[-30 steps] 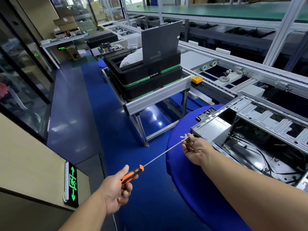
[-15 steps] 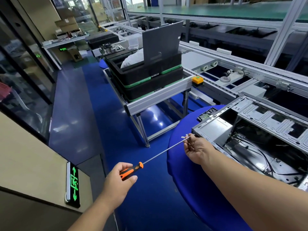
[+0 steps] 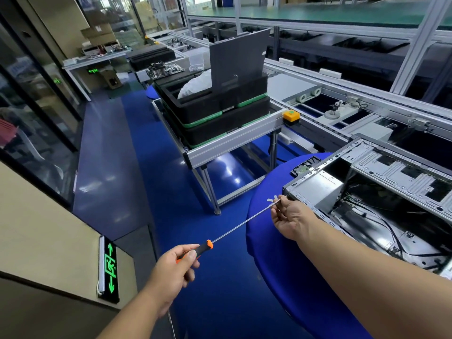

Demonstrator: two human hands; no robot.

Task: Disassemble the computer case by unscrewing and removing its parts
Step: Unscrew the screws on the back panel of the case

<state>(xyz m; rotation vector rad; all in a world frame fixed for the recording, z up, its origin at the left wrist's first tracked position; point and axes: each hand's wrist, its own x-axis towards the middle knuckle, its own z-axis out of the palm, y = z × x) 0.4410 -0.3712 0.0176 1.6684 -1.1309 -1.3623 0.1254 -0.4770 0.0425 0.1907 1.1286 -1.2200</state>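
An open grey metal computer case [image 3: 381, 187] lies on its side on a blue round table [image 3: 276, 241] at the right, with black cables inside. My left hand [image 3: 176, 270] grips the orange and black handle of a long thin screwdriver [image 3: 239, 228]. The shaft runs up and right to the case's near left corner. My right hand [image 3: 288, 218] pinches the shaft close to its tip, right by that corner. Small white tabs stick out beside my fingertips.
A conveyor frame [image 3: 232, 140] carries stacked black trays [image 3: 215, 118] with an upright dark panel [image 3: 237, 59]. A yellow button box [image 3: 291, 116] sits on its corner. A circuit board [image 3: 304, 166] lies behind the case. A green exit sign [image 3: 110, 267] is at the lower left.
My left hand has turned on the handle and shifted slightly; the screwdriver tip and my right hand stay at the case corner.
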